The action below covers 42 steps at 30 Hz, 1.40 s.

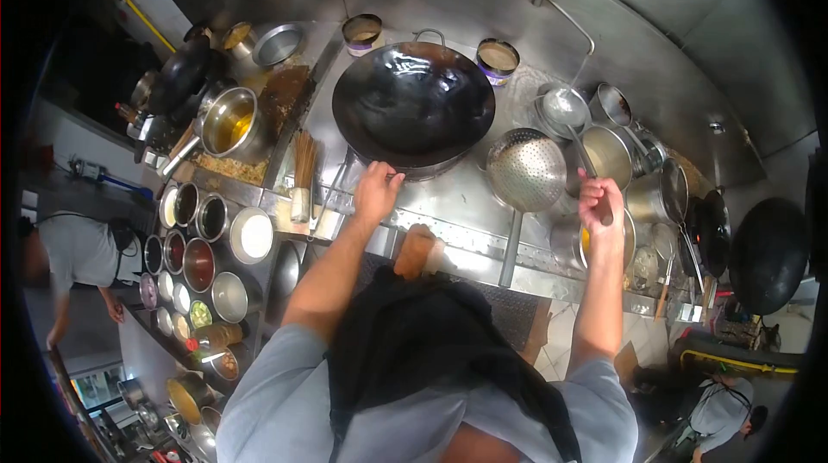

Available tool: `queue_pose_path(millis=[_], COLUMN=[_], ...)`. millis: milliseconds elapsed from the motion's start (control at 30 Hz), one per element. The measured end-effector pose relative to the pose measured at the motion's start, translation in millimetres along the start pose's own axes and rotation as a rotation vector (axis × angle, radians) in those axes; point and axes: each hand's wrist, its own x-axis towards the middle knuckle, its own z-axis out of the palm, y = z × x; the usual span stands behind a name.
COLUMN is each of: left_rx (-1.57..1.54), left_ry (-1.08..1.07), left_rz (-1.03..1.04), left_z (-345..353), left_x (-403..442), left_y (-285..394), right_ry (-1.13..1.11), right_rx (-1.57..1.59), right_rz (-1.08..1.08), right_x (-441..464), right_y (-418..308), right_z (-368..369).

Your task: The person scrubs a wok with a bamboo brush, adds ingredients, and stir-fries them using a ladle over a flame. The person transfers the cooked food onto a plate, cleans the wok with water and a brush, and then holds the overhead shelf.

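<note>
A large black wok (414, 109) sits on the steel stove in front of me, its inside dark and shiny. My left hand (377, 193) is closed at the near edge of the wok, with thumb and fingers on its rim. On the right, my right hand (600, 204) is wrapped round the long handle of a ladle (565, 107). The ladle's bowl is held over a metal pot at the back right, beneath a bent tap. Between my hands, a perforated strainer (527, 171) lies with its handle pointing toward me.
A bamboo wok brush (304, 165) stands left of the wok. Several seasoning bowls (199, 264) fill the left counter, below a pot of yellow oil (229, 122). Pots (606, 152) crowd the right side. A tap (589, 36) reaches over them. Two other people work at the sides.
</note>
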Motion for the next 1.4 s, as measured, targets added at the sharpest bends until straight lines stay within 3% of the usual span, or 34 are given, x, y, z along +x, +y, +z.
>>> queue_pose_path(millis=[233,367,600,667,800,833,900,967,1033,1167,1233,1300,1367,1400], left_rx=[-0.028,-0.055,0.003,0.017,-0.012,-0.061,-0.152,-0.269,-0.124,0.013,-0.026,0.057,0.528,0.528], left_ry=[-0.009,-0.008,-0.005,-0.004,-0.046,-0.021,0.032,0.13,0.111,-0.183,-0.316,-0.614,-0.986,-0.979], left_rz=[-0.01,-0.035,0.04,0.039,0.025,0.066,0.018,0.041,-0.055,-0.382,-0.53,-0.673,-0.229,-0.247], left_z=[-1,-3,-6,-8,-14,-17,-29,-33,-44,-62,-61,-70,-92,-97], left_x=[0,-1,3,3,1,-4,-23,-52,-85,-169,-230,-290,-344,-357], left_y=[-3,-4,-1,-3,-5,-5,-5,-26,-52,-114,-171,-226,-248,-236], right_ry=[-0.081,-0.006,0.047,0.081,0.134,0.123,0.198,0.107,0.097,0.351,0.448,0.543,0.62,0.553], right_rx=[0.123,-0.045,-0.289,-0.601,-0.872,-0.876,-0.859,-0.934,-0.956,-1.361,-1.363,-1.529,-1.707,-1.736], right_rz=[0.064,0.095,0.247,0.157,0.023,0.032,-0.184,-0.245,-0.302,-0.537,-0.565,-0.586,-0.601,-0.395], right_x=[-111,-137,-126,-118,-88,-84,-77,-59,-37,36,77,119,164,187], right_y=[68,115,157,165,164,160,146,118,100,59,45,29,10,-1], right_z=[71,101,86,93,62,58,49,26,10,-29,-42,-64,-91,-108])
